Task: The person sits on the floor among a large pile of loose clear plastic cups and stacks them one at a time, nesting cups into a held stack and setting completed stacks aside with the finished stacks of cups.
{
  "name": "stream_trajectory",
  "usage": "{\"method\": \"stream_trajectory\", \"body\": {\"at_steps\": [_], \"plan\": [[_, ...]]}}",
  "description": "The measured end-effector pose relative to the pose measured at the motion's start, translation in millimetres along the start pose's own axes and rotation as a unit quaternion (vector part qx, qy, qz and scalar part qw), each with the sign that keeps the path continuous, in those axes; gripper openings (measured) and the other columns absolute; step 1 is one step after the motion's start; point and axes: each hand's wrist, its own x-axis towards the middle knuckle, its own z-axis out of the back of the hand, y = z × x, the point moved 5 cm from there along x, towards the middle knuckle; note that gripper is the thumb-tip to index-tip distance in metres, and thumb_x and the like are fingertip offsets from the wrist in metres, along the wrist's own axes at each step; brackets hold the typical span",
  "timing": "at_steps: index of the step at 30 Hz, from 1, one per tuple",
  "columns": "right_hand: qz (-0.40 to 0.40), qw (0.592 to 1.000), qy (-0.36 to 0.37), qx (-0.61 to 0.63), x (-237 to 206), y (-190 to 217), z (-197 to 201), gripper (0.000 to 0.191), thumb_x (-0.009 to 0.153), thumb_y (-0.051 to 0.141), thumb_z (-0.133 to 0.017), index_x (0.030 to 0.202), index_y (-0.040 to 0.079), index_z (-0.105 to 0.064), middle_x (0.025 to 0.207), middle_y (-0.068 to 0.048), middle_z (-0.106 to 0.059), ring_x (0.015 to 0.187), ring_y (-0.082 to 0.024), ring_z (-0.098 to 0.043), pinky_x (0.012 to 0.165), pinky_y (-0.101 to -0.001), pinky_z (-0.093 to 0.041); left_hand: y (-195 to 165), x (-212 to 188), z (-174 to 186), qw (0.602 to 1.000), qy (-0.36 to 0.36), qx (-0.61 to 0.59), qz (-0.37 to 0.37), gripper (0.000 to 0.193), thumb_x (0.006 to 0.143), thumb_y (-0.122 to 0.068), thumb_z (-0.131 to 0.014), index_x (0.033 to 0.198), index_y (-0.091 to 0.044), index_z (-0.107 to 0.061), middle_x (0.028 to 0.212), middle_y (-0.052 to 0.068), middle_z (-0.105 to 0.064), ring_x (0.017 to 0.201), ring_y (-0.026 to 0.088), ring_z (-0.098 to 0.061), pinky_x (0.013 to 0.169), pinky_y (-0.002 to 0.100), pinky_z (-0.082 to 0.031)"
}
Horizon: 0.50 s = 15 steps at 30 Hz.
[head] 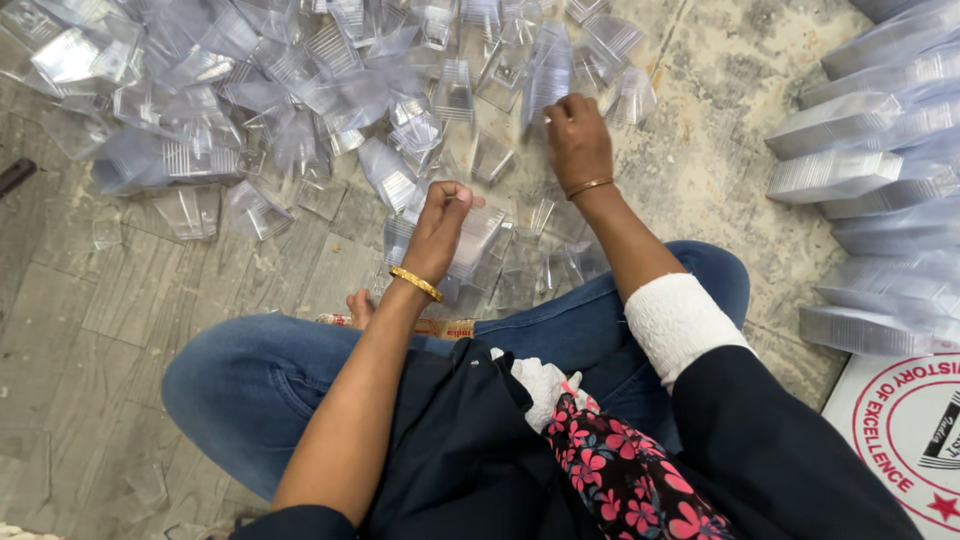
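Dark clothing and a flowered cloth (pixel 620 480) are filling the bottom of the view, closest of all, with blue-jeaned legs (pixel 260 380) folding cross-legged just beyond them on the tiled floor (pixel 90 300).

Spreading widest across the top is a loose heap of clear plastic cups (pixel 300 90), small, ribbed and tapered, lying tumbled on their sides and over one another. Rows of nested cup stacks (pixel 860 170) are lying along the right edge, well apart from the heap, above the corner of a white printed board (pixel 900 420).

Between the knees a short nested stack (pixel 470 250) is leaning, and the left hand (pixel 440 215) is closing its fingertips together on its top rim. The right hand (pixel 578 140) is reaching further out, fingers pinching the edge of one loose cup (pixel 545 80) at the near side of the heap.

These cups are looking very light, thin and slick, probably springy yet likely to crack if squeezed hard; the rim seems the firmest place to pinch. Nested ones may be sticking together. Stray cups are crowding both hands, so neighbours could easily be getting dragged along or knocked aside.
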Motion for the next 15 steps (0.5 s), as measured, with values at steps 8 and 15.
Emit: {"method": "stream_trajectory", "body": {"at_steps": [8, 15], "plan": [[-0.27, 0.949, 0.015, 0.162, -49, -60, 31, 0.005, 0.098, 0.008, -0.067, 0.102, 0.006, -0.066, 0.091, -0.006, -0.071, 0.083, -0.021, -0.069, 0.078, -0.0341, -0.055, -7, -1, -2, 0.998, -0.016, 0.058, -0.029, 0.029, 0.103, -0.036, -0.058, 0.116, -0.01, -0.055, 0.103, 0.004, -0.071, 0.09, 0.01, -0.058, 0.08, 0.028, -0.046], [-0.508, 0.729, 0.115, 0.445, -85, -62, 30, 0.007, 0.1, 0.015, -0.063, 0.094, 0.01, -0.063, 0.086, -0.002, -0.069, 0.077, -0.015, -0.065, 0.072, -0.0328, -0.055, -16, -6, -3, 0.985, -0.03, 0.168, -0.005, 0.036, 0.1, -0.044, -0.06, 0.114, -0.011, -0.057, 0.096, 0.005, -0.068, 0.085, 0.013, -0.061, 0.077, 0.029, -0.048]]}}
